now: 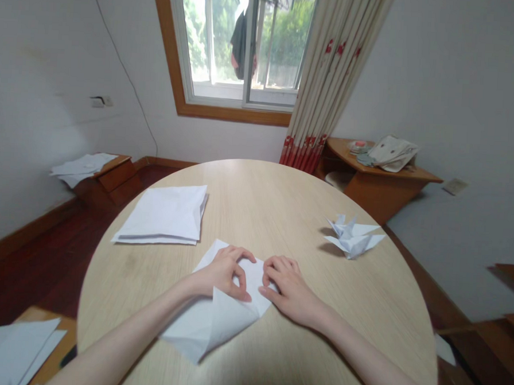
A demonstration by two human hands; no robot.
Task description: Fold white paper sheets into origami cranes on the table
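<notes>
A white sheet of paper (pixel 233 323) lies partly folded on the round table, near its front middle. One flap of it stands up beside my left thumb. My left hand (pixel 227 274) rests over the sheet with curved fingers, its thumb pressing by the fold. At the sheet's right corner, my right hand (pixel 288 289) has its fingers curled together with the thumb against the paper edge. The palms hide part of the sheet. Folded paper cranes (pixel 353 240) stand on the right side of the table, apart from my hands.
A stack of white paper (pixel 163 213) sits at the table's (pixel 257 187) left. More sheets (pixel 20 352) lie on a wooden surface at the lower left. A wooden corner desk (pixel 382 184) with a cloth bag (pixel 394 154) stands beyond, near the curtain (pixel 327 75).
</notes>
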